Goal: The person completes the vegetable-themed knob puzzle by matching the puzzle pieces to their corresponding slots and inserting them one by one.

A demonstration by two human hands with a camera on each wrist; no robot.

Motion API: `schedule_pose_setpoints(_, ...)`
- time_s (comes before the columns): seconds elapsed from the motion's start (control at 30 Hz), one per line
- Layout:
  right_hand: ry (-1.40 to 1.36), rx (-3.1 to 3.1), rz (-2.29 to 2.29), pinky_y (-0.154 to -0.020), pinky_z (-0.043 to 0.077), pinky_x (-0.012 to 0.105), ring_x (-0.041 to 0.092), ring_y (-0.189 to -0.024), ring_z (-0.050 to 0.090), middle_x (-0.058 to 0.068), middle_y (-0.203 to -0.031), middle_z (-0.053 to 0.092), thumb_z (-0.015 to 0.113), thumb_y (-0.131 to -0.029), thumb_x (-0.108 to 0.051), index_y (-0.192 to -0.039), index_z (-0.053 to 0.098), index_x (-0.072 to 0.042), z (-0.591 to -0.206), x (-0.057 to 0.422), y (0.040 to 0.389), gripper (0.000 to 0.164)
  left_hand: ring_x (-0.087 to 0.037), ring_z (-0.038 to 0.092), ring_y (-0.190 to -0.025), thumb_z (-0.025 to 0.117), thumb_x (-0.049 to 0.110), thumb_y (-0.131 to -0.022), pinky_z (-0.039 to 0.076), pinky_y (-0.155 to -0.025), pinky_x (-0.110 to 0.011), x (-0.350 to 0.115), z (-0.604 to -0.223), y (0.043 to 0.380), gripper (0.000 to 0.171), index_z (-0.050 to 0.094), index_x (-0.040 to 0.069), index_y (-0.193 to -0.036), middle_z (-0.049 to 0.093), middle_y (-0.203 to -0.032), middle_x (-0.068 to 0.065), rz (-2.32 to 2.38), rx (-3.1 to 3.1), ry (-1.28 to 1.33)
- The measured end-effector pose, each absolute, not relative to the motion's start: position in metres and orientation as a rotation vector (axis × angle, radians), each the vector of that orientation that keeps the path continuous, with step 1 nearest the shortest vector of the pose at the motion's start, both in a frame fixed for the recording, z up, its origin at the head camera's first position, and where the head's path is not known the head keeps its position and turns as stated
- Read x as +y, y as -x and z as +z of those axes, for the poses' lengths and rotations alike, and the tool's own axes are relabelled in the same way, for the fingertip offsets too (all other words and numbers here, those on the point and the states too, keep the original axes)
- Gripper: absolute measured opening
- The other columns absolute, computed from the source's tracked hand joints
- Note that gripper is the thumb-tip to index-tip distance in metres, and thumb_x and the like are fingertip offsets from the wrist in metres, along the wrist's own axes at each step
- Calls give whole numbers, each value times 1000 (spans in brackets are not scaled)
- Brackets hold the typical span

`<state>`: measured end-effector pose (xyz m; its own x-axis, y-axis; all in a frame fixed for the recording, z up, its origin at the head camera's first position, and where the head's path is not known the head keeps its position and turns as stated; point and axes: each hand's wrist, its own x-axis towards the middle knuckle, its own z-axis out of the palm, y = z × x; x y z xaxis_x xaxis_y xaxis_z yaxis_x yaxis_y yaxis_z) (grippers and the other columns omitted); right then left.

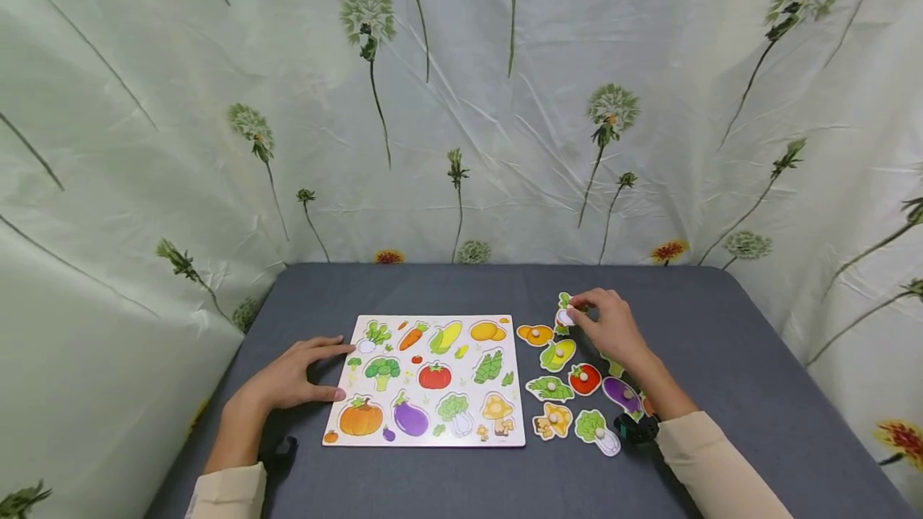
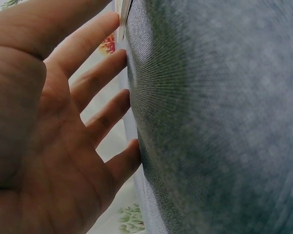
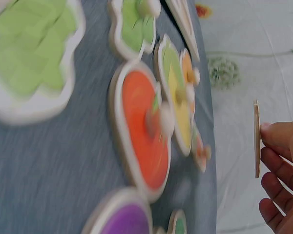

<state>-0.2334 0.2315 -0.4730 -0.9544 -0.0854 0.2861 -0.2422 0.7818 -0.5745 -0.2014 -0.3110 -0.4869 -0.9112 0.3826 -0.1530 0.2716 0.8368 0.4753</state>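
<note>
Between its thumb and fingers, my right hand (image 1: 613, 331) pinches a thin turnip puzzle piece (image 1: 565, 313), white with green leaves. The right wrist view shows that piece edge-on, raised off the table. Touching the left side of the white vegetable puzzle board (image 1: 433, 440) is my left hand (image 1: 296, 373), fingers and thumb extended. Printed vegetable shapes cover the board. Near the right hand lie knobbed pieces: corn (image 1: 558, 355), tomato (image 1: 585, 380), peas (image 1: 550, 388) and eggplant (image 1: 622, 395). The right forearm partly hides others.
A mushroom piece (image 1: 553, 420) and a bok choy piece (image 1: 598, 432) lie at the near end of the group; an orange-yellow piece (image 1: 535, 335) sits by the board's upper right. Dark cloth covers the table (image 1: 425, 487). Behind hangs a flowered curtain (image 1: 505, 142).
</note>
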Motion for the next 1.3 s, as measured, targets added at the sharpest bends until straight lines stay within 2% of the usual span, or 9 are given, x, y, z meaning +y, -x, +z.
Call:
schedule_pose_setpoints(0.2,-287,-2745,973,-80,48,41,33,-100,58,11,-107,71,74,-96,-16,-111,76,-5,-470,207,234,19,-50,36,-144,86,56,-75,35,-108,-75,-308,-490,203,85,58,22,-148,45,-158,-20,674,2758,-507)
schedule_pose_setpoints(0.4,-340,-2743,995,-79,45,38,28,-100,58,6,-108,73,76,-95,-19,-108,78,-10,-473,186,237,16,-49,36,-144,87,56,-75,35,-108,-76,-308,-491,203,85,59,22,-147,45,-158,-20,671,2758,-491)
schedule_pose_setpoints(0.67,-442,-2735,1076,-82,46,40,31,-102,60,3,-102,73,76,-94,-21,-104,79,-13,-472,154,243,13,-49,35,-145,87,55,-75,35,-108,-76,-309,-489,202,84,58,24,-148,44,-159,-19,675,2753,-473)
schedule_pose_setpoints(0.87,-511,-2716,1081,-83,46,40,28,-101,60,2,-102,74,77,-93,-20,-105,80,-13,-472,131,248,13,-49,35,-144,87,55,-75,35,-108,-76,-309,-488,200,84,59,23,-147,44,-159,-20,686,2761,-481)
schedule_pose_setpoints(1.3,-522,-2738,1178,-88,49,41,29,-106,61,-1,-102,74,77,-94,-23,-104,81,-16,-471,82,255,12,-49,35,-145,86,56,-75,35,-107,-77,-310,-488,200,84,58,25,-148,43,-160,-18,672,2765,-454)
